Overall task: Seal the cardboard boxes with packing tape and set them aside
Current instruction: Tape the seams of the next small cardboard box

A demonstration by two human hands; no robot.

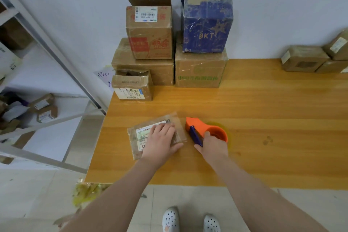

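The blue box [207, 24] reads "BKT" in large gold letters on its front, and "BKT" again, small, at its lower left corner; the white label [146, 14] on the box with red print [150, 31] shows, upside down, "159 159 A03 160" by a barcode; a paper sheet [103, 77] by the wall bears a handwritten "临"; the labels on the flat box [177, 125] under my left hand [162, 141] are too small for me to read.

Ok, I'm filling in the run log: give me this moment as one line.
left hand: pressing flat box on table | right hand: gripping orange tape dispenser, beside box | stage: taping likely next
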